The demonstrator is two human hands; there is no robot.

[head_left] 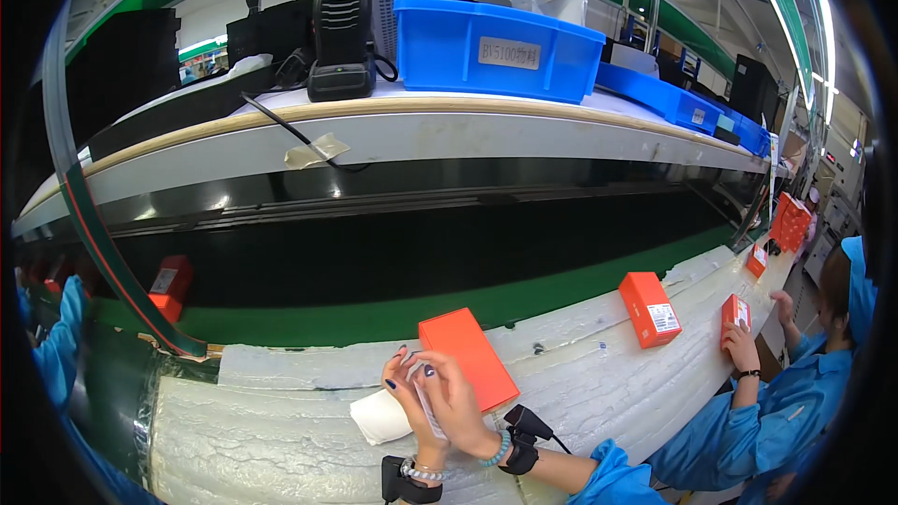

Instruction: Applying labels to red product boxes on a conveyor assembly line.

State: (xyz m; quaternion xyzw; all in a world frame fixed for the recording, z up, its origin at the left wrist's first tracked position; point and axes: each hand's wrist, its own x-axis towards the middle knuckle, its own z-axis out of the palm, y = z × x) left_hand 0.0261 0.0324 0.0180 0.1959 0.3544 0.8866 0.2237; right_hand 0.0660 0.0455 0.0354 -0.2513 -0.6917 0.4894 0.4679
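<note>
My left hand (409, 402) and my right hand (452, 404) are close together above the padded work surface, fingers curled and fingertips nearly meeting. Between them shows a thin pale strip (430, 414), partly hidden by the fingers; its exact kind is unclear. Just behind my right hand lies an orange-red box (470, 355), its plain face up. A crumpled white cloth or paper wad (379, 417) rests beside my left hand. Each wrist wears a beaded bracelet and a black strap; a small black device sits at the right one.
A green-edged conveyor belt (412, 290) runs beyond the work surface (281, 411), carrying a red box (171, 288) at left. Another labelled red box (650, 310) stands to the right. A co-worker's hand (742, 351) touches a smaller red box (735, 311). Above are a shelf, blue bin (496, 49) and walkie-talkie (342, 33).
</note>
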